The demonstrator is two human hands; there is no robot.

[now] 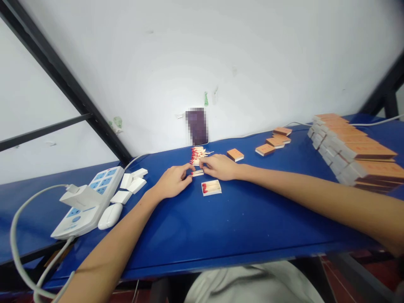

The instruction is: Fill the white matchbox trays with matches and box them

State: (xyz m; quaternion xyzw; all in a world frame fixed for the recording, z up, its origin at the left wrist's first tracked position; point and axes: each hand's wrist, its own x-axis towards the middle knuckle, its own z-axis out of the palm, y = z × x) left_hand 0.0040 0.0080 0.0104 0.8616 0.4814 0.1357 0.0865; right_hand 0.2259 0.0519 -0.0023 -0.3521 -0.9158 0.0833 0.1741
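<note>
Matches point(197, 173) lay on the bench point(176, 235) between my left hand point(173, 181), thumb and finger parted, and right hand point(221, 166), grip unclear; light, brittle, they seemed best pinched mid-stick.

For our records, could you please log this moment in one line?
left hand: by loose matches; right hand: likewise; white tray: holds matches

Two hands point(173, 182) point(222, 167), one filled tray point(216, 187)

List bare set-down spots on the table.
Bare: table front, between the open matchbox tray and front edge; a patch between the right forearm and stacked matchboxes. Crowded: around left hand, right hand and loose matches; left end, with power strip and white pieces.
</note>
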